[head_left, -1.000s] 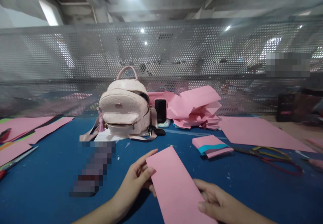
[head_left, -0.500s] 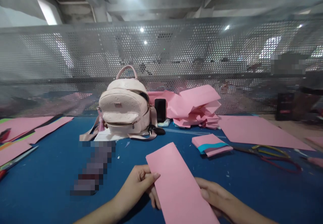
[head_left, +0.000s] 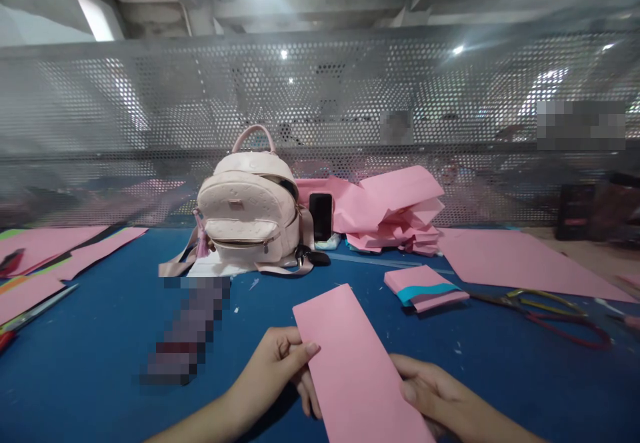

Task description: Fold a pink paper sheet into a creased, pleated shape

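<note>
pink paper strip [head_left: 360,370], pinched at both long edges over the bench [head_left: 110,336]
left hand [head_left: 287,366] has its thumb on top and fingers under 1 edge, right hand [head_left: 425,390] is clamped on the other, lower down. looks light and stiffish like card, probably not slippery, but i'd guess it creases easily, so grip the edges and don't squeeze the middle. no writing on its upper face. backpack [head_left: 250,210] behind has a small plate [head_left: 235,202], too tiny to read; dark box [head_left: 575,211] far right has a reddish mark [head_left: 579,222], just blur.
</note>
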### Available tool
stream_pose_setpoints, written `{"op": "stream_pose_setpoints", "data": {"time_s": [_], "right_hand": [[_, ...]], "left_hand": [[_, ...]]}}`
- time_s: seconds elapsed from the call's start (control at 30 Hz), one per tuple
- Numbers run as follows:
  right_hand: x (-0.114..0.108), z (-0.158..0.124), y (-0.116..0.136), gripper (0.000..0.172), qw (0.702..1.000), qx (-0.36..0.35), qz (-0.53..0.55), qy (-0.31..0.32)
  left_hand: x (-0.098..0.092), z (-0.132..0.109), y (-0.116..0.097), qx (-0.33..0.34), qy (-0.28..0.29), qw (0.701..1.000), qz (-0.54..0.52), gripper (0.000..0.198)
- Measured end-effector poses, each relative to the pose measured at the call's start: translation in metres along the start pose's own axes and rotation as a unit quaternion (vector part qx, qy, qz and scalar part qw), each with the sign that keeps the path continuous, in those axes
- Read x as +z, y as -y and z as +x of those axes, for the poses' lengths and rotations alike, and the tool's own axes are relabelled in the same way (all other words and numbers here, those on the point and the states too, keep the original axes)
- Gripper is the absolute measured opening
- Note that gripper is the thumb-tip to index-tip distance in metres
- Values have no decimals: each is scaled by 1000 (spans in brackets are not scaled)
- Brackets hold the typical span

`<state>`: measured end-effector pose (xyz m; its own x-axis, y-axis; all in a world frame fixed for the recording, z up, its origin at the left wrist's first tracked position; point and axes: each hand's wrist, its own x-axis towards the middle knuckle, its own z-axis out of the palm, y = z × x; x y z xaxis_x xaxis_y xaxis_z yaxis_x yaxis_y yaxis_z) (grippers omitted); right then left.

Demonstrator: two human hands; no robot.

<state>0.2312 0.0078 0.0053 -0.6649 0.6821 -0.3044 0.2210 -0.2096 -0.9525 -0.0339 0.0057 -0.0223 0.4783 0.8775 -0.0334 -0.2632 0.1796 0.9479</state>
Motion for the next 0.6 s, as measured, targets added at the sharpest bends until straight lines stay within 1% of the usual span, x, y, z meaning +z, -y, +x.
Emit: {"op": "stream_pose_setpoints", "data": {"time_s": [0.1, 0.2, 0.33, 0.6], "right_hand": [[-1, 2, -5, 83, 1000, 0, 0, 0], [-3, 3, -8, 80, 1000, -9, 6, 5], [-3, 4, -7, 74, 1000, -19, 13, 14], [-1, 1, -6, 74, 999, -26, 17, 24]], "left_hand": [[0, 0, 0, 0, 0, 1000, -3, 39], [1, 0, 0, -1, 0, 1000, -5, 40], [1, 1, -2, -2, -2, 1000, -4, 40], [1, 0, 0, -5, -5, 1000, 1, 43]]}}
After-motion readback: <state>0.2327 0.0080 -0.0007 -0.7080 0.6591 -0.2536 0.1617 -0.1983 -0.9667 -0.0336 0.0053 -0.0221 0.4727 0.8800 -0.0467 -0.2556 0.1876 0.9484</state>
